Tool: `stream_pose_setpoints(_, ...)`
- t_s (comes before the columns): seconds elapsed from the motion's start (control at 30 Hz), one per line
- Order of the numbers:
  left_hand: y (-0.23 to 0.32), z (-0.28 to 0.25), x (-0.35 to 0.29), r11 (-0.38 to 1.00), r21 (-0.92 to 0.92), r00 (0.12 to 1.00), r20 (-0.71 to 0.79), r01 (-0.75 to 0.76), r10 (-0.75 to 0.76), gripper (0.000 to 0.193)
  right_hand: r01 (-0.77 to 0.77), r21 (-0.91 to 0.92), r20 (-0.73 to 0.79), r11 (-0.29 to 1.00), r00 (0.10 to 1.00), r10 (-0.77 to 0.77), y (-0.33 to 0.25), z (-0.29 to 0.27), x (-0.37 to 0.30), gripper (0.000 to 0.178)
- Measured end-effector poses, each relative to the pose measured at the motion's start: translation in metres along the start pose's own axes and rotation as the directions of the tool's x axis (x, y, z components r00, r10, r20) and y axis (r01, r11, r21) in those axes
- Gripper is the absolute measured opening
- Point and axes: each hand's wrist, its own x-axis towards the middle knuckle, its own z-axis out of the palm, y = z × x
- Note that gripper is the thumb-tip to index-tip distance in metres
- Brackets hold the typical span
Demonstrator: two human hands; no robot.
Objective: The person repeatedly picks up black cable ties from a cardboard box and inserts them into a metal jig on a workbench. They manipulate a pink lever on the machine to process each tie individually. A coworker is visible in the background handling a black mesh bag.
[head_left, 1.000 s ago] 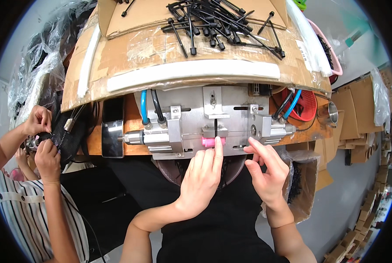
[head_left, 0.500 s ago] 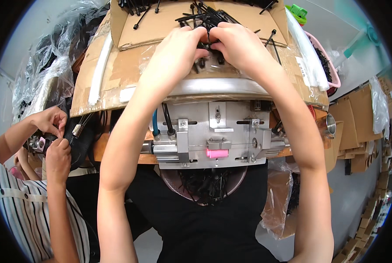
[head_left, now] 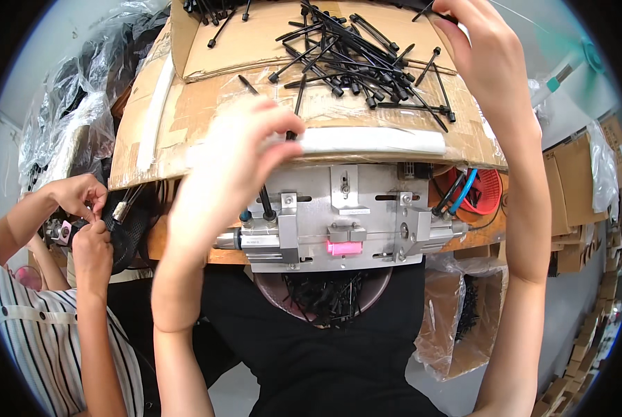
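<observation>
Around our hands we have plenty of things. Our left forearm [head_left: 192, 271] hides the left side of the cardboard [head_left: 192, 97] and part of the metal device's [head_left: 311, 208] left end; our right forearm [head_left: 526, 187] crosses the cardboard's right edge. The cardboard, with a white strip [head_left: 373, 141] along its front, overhangs the back of the device on the worktop [head_left: 224, 255]. A pink piece [head_left: 343, 248] sits at the device's front, and a red basket [head_left: 490, 201] stands to the right, near a blue hose [head_left: 467, 186]. Below are a bowl [head_left: 272, 295] of black pieces and a plastic-lined carton [head_left: 472, 354]. At far left, a co-worker's hands [head_left: 92, 247] meet beside black mesh [head_left: 126, 240].

The pile of black sticks [head_left: 352, 59] lies loosely on the cardboard. Our left hand [head_left: 234, 153], blurred, pinches the head of one black stick [head_left: 297, 101] between thumb and fingers. Our right hand [head_left: 491, 59] has its fingers bent close together by the top edge; we cannot tell whether they hold anything.

Half a second ago both our hands met over the pile; now they are well apart, the pile is uncovered, and the red basket shows more fully.
</observation>
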Motion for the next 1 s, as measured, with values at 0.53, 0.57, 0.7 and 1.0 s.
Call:
stream_pose_setpoints(0.53, 0.105, 0.112, -0.146, 0.973, 0.157, 0.972, 0.133, 0.171, -0.193, 0.073, -0.417, 0.876, 0.154, 0.243, 0.718, 0.679, -0.055, -0.06, -0.115, 0.024)
stream_pose_setpoints(0.57, 0.105, 0.112, -0.144, 0.967, 0.185, 0.967, 0.15, 0.176, -0.205, 0.072, -0.411, 0.879, 0.146, 0.242, 0.716, 0.683, -0.057, -0.062, -0.119, 0.024)
stream_pose_setpoints(0.7, 0.105, 0.109, -0.137, 0.961, 0.222, 0.961, 0.184, 0.165, -0.207, 0.073, -0.446, 0.821, 0.101, 0.355, 0.727, 0.679, -0.069, -0.069, -0.133, 0.02)
stream_pose_setpoints(1.0, 0.03, 0.013, -0.052, 0.946, 0.21, 0.949, -0.25, 0.246, -0.191, 0.019, -0.559, 0.622, 0.409, 0.548, 0.829, 0.381, -0.171, -0.042, -0.218, 0.063)
